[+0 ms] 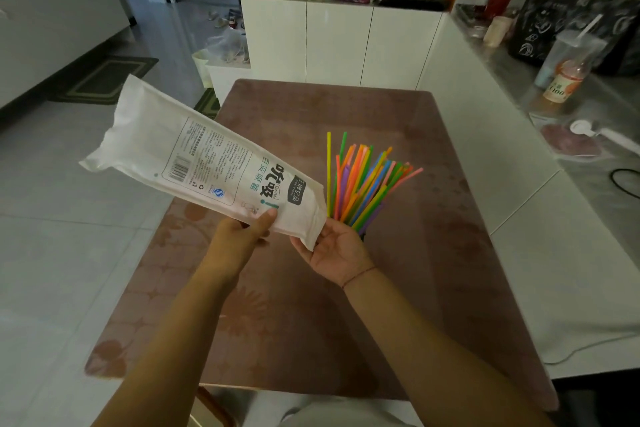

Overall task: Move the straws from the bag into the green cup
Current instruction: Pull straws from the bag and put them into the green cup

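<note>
Pinching the bag [207, 163] near its mouth, the left hand [242, 236] tilts it beside the straws [363, 184] already fanned upright; right hand [336, 250], palm open under that mouth, grips nothing; cup hidden, so shake gently, check for stragglers.

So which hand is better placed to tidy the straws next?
Probably the right hand: it sits open at the base of the fanned coloured straws. The left hand is busy pinching the white straw bag.
</note>
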